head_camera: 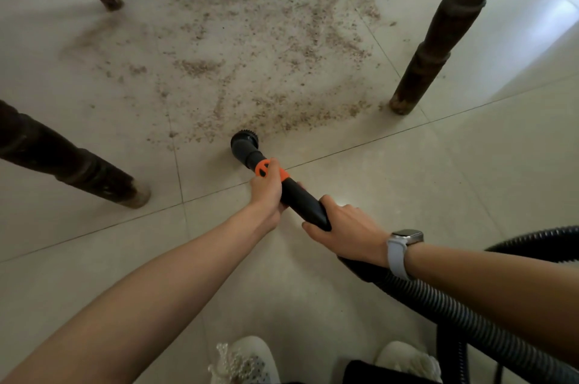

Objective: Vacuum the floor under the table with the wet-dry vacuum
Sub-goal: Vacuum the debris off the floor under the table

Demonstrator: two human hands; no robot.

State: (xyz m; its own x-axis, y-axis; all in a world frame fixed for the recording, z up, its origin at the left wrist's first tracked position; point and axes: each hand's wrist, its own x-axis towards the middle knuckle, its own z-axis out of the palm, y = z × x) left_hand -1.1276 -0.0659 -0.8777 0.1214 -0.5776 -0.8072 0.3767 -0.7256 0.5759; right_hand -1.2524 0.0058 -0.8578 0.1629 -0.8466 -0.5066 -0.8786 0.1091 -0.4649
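Tiled floor (407,183) — wand (297,195) gripped inside both hands' fingers (266,186).

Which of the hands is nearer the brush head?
Left. The left hand grips the wand just behind the brush head; the right hand grips farther back.

You are looking down at a pale beige tiled floor (438,183) with thin dark grout lines. Four dark brown turned wooden table legs (438,29) stand around you, one at each side near and far. Bright daylight glares off the tiles at the far right (551,20).
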